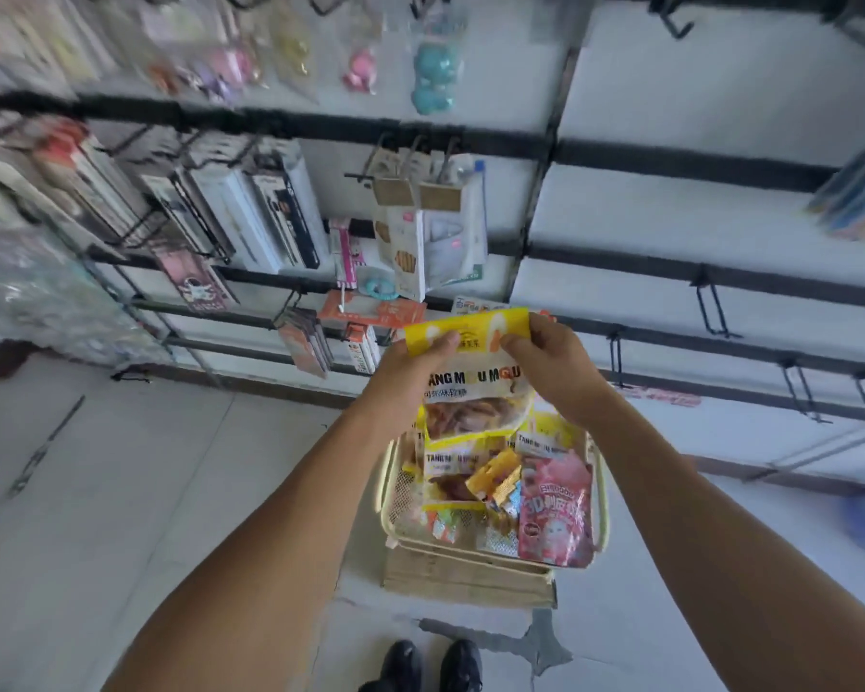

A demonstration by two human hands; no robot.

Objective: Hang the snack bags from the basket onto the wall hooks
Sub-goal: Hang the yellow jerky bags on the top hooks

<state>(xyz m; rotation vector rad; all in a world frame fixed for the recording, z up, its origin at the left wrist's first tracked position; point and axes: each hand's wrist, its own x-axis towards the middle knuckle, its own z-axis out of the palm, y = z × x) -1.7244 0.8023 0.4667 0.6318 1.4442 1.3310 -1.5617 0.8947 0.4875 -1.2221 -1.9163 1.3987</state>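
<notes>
Head view: your left hand (415,354) and your right hand (550,362) each form a grip clamped on the yellow snack bag (470,372), fingers and thumb pinching its top band, left hand at the left corner and right hand at the right corner. The bag hangs upright between your hands, held up in front of the wall panel (670,202), with its lower edge above the basket (601,486). Its clear window shows brownish contents; the printed text is partly covered by your fingers. The cream basket sits directly below your hands on a stack of flattened cardboard (465,576), which lies on the floor (121,491). Inside the basket lie more yellow snack bags (450,462), a pink bag (555,511) leaning against the right wall, and small mixed packets too blurred to identify. Behind the held bag, orange packs (370,312) hang on the wall. To the right, bare black wall hooks (712,304) project from the horizontal rails. To the left, boxed goods (251,212) fill other hooks. Your black shoes (430,666) stand near the cardboard.
</notes>
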